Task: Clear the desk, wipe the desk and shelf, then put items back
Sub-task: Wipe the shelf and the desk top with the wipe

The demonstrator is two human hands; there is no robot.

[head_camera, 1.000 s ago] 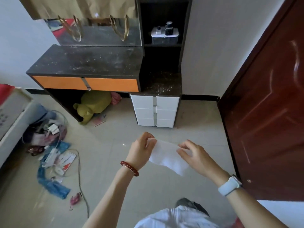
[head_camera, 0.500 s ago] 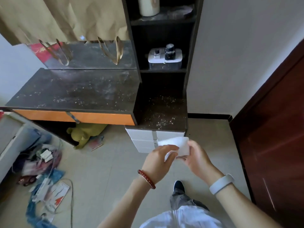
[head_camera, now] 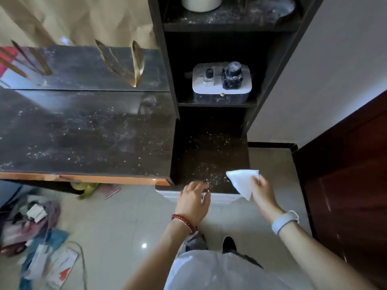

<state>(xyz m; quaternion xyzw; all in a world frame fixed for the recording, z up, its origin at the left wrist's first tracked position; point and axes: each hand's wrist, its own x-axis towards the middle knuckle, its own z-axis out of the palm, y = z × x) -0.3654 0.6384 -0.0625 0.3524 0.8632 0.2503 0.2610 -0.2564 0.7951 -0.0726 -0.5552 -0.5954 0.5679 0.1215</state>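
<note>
A dusty dark desk top (head_camera: 83,132) fills the left, with an orange drawer front under its near edge. To its right stands a dark shelf unit; its low surface (head_camera: 209,155) is speckled with white crumbs. My right hand (head_camera: 261,191) pinches a folded white wipe (head_camera: 240,181) above that surface's near right corner. My left hand (head_camera: 194,199) hovers empty at the near edge, fingers loosely bent. A white box (head_camera: 222,88) carrying two small bottles sits on the middle shelf.
A mirror (head_camera: 83,68) leans behind the desk. White drawers (head_camera: 188,196) sit under the low surface. Clutter of papers, cloth and cables (head_camera: 37,237) lies on the floor at left. A dark red door (head_camera: 345,174) is at right. A pale jar (head_camera: 201,3) stands on the top shelf.
I have stepped closer to the shelf unit. My hands came apart: the left let go of the wipe, and the right carried it over the crumb-speckled surface.
</note>
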